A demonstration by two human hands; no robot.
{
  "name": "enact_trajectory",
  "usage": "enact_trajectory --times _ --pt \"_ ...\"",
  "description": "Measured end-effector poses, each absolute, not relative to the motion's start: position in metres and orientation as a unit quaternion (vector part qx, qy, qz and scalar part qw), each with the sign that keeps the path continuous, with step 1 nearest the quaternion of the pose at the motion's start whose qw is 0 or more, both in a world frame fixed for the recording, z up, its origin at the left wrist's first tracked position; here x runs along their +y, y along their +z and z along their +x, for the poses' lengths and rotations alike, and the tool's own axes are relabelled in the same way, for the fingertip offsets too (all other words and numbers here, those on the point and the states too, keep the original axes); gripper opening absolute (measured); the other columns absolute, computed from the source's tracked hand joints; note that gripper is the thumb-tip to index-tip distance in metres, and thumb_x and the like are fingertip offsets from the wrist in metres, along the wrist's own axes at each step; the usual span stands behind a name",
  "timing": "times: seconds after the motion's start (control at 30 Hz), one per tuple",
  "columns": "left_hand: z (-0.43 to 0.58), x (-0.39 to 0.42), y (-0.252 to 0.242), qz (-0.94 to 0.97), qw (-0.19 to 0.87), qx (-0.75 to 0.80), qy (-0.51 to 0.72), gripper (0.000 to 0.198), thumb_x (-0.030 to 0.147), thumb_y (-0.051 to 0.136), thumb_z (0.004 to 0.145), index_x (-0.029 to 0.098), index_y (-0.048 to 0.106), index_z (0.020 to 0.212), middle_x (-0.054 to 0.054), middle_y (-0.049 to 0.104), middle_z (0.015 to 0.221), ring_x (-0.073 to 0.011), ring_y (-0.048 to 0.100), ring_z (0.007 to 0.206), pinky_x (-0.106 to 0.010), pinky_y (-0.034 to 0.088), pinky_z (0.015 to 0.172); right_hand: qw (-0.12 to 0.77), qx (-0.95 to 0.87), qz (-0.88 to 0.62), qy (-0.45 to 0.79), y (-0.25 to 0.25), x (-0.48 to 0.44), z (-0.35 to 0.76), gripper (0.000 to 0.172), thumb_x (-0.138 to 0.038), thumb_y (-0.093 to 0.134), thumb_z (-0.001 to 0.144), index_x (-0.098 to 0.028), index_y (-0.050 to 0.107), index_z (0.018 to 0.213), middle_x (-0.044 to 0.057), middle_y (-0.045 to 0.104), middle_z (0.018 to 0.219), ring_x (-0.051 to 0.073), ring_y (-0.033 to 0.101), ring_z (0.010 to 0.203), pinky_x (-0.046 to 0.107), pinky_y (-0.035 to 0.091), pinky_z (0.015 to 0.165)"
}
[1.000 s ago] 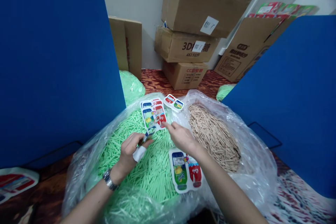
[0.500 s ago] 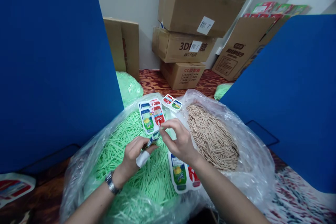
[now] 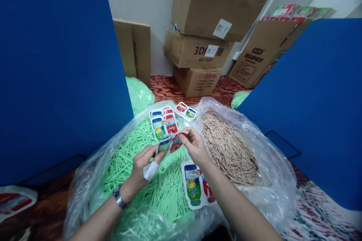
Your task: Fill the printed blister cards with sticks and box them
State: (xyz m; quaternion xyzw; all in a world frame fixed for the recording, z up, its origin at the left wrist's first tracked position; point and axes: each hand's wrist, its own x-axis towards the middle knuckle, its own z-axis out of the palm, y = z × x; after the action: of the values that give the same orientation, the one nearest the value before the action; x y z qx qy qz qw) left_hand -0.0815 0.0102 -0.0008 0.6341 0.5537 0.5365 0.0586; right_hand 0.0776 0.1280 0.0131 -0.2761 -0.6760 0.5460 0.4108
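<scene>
My left hand, with a white wrap on a finger and a watch at the wrist, grips the left end of a small candy pack. The pack has a blue-green and a red printed can and is tilted. My right hand pinches its red end. Below both hands spreads a heap of thin pale green sticks in a clear plastic bag. Just beyond the pack lies a stack of similar packs printed Sprite and Cola. Another pack lies partly under my right forearm.
Brown sticks fill a clear bag on the right. A small two-part pack lies between the bags. Blue panels flank both sides. Stacked cardboard boxes stand behind, with green bags on the floor.
The held pack has turned so its printed face shows. My right hand has moved slightly right and now pinches its red end; half a second ago its fingers were just above the pack.
</scene>
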Motion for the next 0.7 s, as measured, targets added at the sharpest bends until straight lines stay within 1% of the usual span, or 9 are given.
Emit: enact_trajectory --times 0.17,0.23,0.3,0.33,0.4,0.47,0.53,0.6,0.7 --pt "-0.084 0.010 -0.004 0.595 0.089 0.578 0.551 0.017 0.019 0.053 0.088 0.018 0.067 0.078 -0.007 0.069 0.084 -0.0199 0.065 0.078 -0.033 0.051 0.069 0.421 -0.676 -0.287 0.533 0.009 0.118 0.079 0.018 -0.037 0.058 0.084 -0.021 0.052 0.089 -0.002 0.058 0.076 0.012 0.057 0.068 0.025 0.048 0.065" --pt "-0.083 0.010 -0.005 0.573 0.124 0.593 0.552 0.014 0.022 0.061 0.082 0.019 0.066 0.094 -0.008 0.069 0.095 -0.0215 0.065 0.084 -0.034 0.053 0.073 0.419 -0.678 -0.288 0.531 0.009 0.117 0.083 0.018 -0.037 0.057 0.085 -0.021 0.052 0.089 -0.002 0.058 0.077 0.012 0.059 0.069 0.026 0.049 0.066" --pt "-0.081 0.012 -0.008 0.545 0.164 0.608 0.553 0.042 0.025 0.070 0.075 0.019 0.058 0.115 -0.010 0.067 0.108 -0.0228 0.065 0.090 -0.035 0.053 0.077 0.378 -0.699 -0.278 0.540 0.008 0.116 0.086 0.018 -0.037 0.057 0.085 -0.020 0.052 0.089 -0.001 0.059 0.077 0.013 0.060 0.068 0.027 0.051 0.065" --pt "-0.080 0.014 -0.010 0.535 0.187 0.612 0.552 0.048 0.027 0.072 0.073 0.019 0.056 0.117 -0.010 0.067 0.107 -0.0225 0.066 0.088 -0.035 0.053 0.075 0.351 -0.710 -0.273 0.547 0.007 0.116 0.087 0.019 -0.037 0.057 0.085 -0.020 0.052 0.089 -0.001 0.058 0.076 0.013 0.060 0.066 0.027 0.051 0.063" --pt "-0.079 0.021 -0.013 0.525 0.230 0.608 0.549 0.031 0.030 0.070 0.075 0.017 0.062 0.103 -0.007 0.070 0.092 -0.0200 0.066 0.077 -0.030 0.054 0.067 0.330 -0.716 -0.280 0.548 0.008 0.116 0.086 0.021 -0.039 0.055 0.086 -0.020 0.051 0.092 -0.001 0.058 0.076 0.013 0.060 0.063 0.027 0.051 0.059" --pt "-0.079 0.032 -0.016 0.523 0.261 0.595 0.551 0.018 0.032 0.066 0.079 0.015 0.064 0.085 -0.004 0.070 0.076 -0.0177 0.065 0.066 -0.027 0.052 0.058 0.356 -0.722 -0.301 0.512 0.010 0.119 0.086 0.024 -0.039 0.054 0.087 -0.020 0.049 0.101 0.002 0.060 0.087 0.014 0.062 0.072 0.028 0.053 0.063" --pt "-0.082 0.047 -0.018 0.529 0.245 0.592 0.556 0.020 0.033 0.067 0.078 0.014 0.063 0.084 -0.005 0.071 0.077 -0.0179 0.065 0.064 -0.026 0.052 0.055 0.391 -0.746 -0.326 0.431 0.014 0.124 0.089 0.032 -0.037 0.054 0.087 -0.021 0.047 0.113 0.007 0.058 0.106 0.018 0.060 0.093 0.033 0.053 0.076" --pt "-0.087 0.066 -0.019 0.547 0.187 0.608 0.544 0.023 0.035 0.065 0.079 0.014 0.063 0.089 -0.006 0.072 0.080 -0.0183 0.066 0.065 -0.026 0.052 0.054 0.403 -0.773 -0.350 0.343 0.017 0.130 0.099 0.036 -0.034 0.052 0.088 -0.021 0.046 0.121 0.010 0.055 0.116 0.021 0.054 0.107 0.037 0.048 0.088" --pt "-0.100 0.096 -0.020 0.550 0.132 0.636 0.525 0.024 0.036 0.064 0.079 0.015 0.063 0.089 -0.005 0.070 0.076 -0.0190 0.065 0.064 -0.028 0.050 0.056 0.336 -0.823 -0.368 0.271 0.018 0.133 0.128 0.028 -0.032 0.048 0.091 -0.021 0.051 0.117 0.010 0.058 0.111 0.020 0.055 0.104 0.037 0.045 0.090"
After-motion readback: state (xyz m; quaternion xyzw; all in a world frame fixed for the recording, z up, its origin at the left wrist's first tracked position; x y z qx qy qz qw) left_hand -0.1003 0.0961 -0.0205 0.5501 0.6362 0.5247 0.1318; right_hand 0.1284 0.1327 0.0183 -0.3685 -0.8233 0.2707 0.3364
